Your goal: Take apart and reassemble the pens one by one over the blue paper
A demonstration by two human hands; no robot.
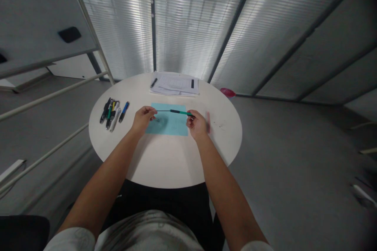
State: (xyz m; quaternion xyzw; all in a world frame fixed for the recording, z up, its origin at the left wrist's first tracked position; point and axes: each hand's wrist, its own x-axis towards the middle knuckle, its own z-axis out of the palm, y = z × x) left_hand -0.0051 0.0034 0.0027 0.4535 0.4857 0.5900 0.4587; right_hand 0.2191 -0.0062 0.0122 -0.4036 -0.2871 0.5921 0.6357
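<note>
**Two hands hold a green pen over blue paper**

The person sits at a round white desk [165, 164]. Both hands are up over a sheet of light blue paper [169, 125] that lies flat near the middle of the desk.

The left hand [143, 119] pinches the thin dark end of a pen [176, 112]. The right hand [196, 124] pinches the green end. So each grip is closed on the pen, one at each end. The pen lies sideways between the hands, just above the far edge of the blue paper.

There is a small dark scribble on the blue paper near the left hand. It is too small to read.

To the left lies a row of pens [113, 111], side by side. Some are black, one is blue, one is white.

At the far side of the desk sits a stack of white papers [176, 85] with a dark pen on it. The print on it is too tiny to read.

A pink thing [227, 92] lies on the floor past the desk.
</note>
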